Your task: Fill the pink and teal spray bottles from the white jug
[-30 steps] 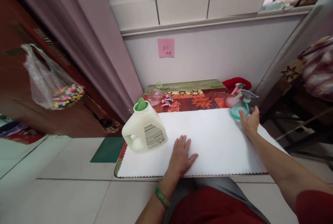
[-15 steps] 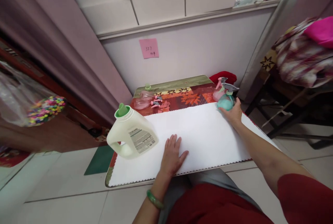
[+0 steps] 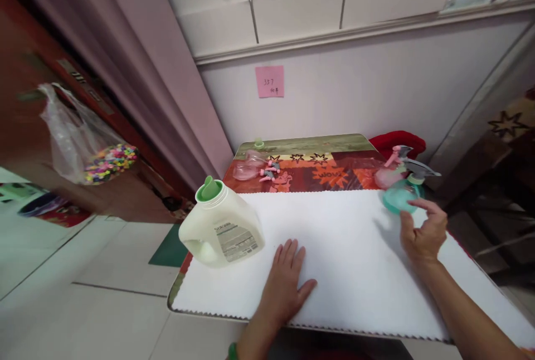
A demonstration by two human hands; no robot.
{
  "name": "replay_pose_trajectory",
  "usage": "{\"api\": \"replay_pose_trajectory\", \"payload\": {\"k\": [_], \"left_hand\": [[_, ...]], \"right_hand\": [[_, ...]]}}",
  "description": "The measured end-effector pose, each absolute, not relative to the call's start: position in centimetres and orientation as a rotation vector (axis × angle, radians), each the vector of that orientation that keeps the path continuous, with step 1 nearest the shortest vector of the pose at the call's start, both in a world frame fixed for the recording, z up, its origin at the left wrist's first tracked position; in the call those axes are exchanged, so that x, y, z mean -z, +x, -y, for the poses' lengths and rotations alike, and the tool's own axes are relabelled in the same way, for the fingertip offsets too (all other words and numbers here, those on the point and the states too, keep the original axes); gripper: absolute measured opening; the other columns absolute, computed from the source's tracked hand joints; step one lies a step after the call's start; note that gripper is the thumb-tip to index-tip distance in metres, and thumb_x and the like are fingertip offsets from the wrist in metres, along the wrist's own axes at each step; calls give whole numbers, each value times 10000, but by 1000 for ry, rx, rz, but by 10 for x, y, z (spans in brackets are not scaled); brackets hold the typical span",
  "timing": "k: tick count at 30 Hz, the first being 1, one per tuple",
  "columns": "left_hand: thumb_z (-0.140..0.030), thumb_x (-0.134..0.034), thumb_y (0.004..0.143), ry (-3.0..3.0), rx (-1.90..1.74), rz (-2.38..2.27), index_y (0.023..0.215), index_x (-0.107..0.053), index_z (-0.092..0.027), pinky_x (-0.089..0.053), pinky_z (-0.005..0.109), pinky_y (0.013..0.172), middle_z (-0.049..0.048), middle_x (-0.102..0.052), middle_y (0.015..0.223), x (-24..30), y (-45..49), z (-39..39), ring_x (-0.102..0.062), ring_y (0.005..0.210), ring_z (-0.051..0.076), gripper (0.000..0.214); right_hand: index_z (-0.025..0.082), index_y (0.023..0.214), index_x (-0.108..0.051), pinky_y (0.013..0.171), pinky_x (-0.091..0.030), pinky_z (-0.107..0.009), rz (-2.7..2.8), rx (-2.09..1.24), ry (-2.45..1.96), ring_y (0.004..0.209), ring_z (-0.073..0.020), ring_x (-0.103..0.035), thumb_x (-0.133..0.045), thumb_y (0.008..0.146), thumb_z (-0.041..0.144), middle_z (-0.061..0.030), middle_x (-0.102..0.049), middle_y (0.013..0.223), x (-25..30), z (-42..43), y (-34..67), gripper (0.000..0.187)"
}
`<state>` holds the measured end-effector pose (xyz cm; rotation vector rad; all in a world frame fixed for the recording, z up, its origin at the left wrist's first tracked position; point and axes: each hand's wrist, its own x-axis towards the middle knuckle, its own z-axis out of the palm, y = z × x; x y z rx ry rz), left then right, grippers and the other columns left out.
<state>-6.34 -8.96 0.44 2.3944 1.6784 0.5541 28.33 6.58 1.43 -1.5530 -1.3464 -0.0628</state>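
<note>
My left hand [image 3: 286,282] lies flat on the white sheet [image 3: 343,271], its fingers stretched out. At the right, my right hand [image 3: 424,232] is beside the round teal spray bottle [image 3: 397,197]. Its thumb and fingers are apart, and the index fingertip overlaps the bottle's side; whether it touches, I cannot tell. The teal bottle stands upright with a grey trigger head. Just behind it stands a pink spray bottle [image 3: 384,178], partly hidden. A large cream detergent jug [image 3: 228,226] with a green spout stands to the left of my left hand, its label facing me.
Pink spray bottles [image 3: 246,168] lie at the table's back left, near a small green cap [image 3: 259,142]. A pink note [image 3: 270,82] is on the wall. A clear bag of colourful pieces [image 3: 111,164] hangs left. A red object [image 3: 397,140] is behind the table.
My right hand has loosened from the teal spray bottle and drawn back toward me. The view has swung left and closer. My left hand still lies flat on the sheet.
</note>
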Motion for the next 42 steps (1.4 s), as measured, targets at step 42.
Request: {"api": "replay_pose_trajectory", "payload": {"k": [42], "left_hand": [[-428,-716,859,1160,-1393,-1467,1396,-542,-268,-495,552,1065,171,-541,1466,-20,-43,70,-571,1297,345,587]], "right_hand": [[201,908,-712,604,-511,-278,1423,-1170,-968,633,-171,-655,-797,751,572,-23,-715,688,-128,-127,127,411]]}}
